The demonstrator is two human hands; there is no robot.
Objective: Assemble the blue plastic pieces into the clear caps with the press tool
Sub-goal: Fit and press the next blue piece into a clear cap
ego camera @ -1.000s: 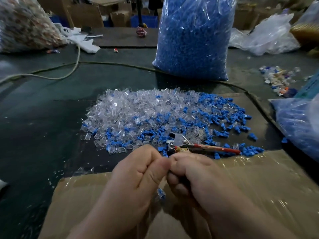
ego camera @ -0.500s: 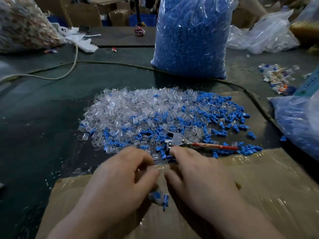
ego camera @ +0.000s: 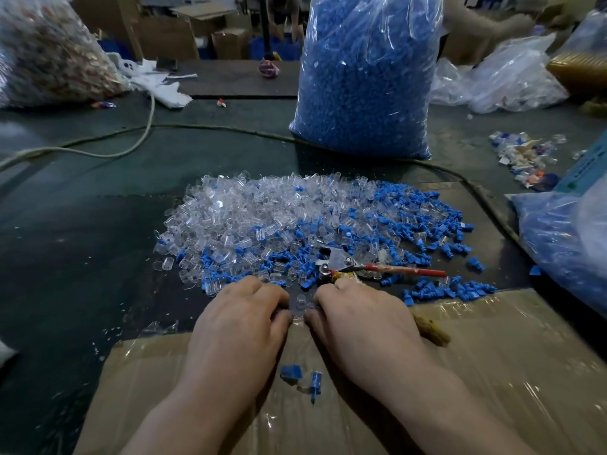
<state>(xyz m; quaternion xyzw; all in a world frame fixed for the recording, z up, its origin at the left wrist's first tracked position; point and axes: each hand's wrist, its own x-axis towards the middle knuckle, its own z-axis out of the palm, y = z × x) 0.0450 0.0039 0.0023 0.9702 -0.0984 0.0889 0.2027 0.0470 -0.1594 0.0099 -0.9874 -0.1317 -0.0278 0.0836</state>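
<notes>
Where the dark green table (ego camera: 82,244) meets a film-wrapped cardboard sheet (ego camera: 492,372), clear caps (ego camera: 249,211) and blue pieces (ego camera: 443,231) lie heaped together, a tall bag (ego camera: 364,77) of blue stock standing behind them and cardboard boxes (ego camera: 230,41) stacked in the dim room beyond. Print on a teal box (ego camera: 588,165) at the right edge is too blurred to read. Both hands lie palm down at the heap's near edge: the left hand (ego camera: 239,323) has its fingers curled under, their hold hidden; the right hand (ego camera: 361,323) curls over the cloth-wrapped handle of the press tool (ego camera: 341,262).
</notes>
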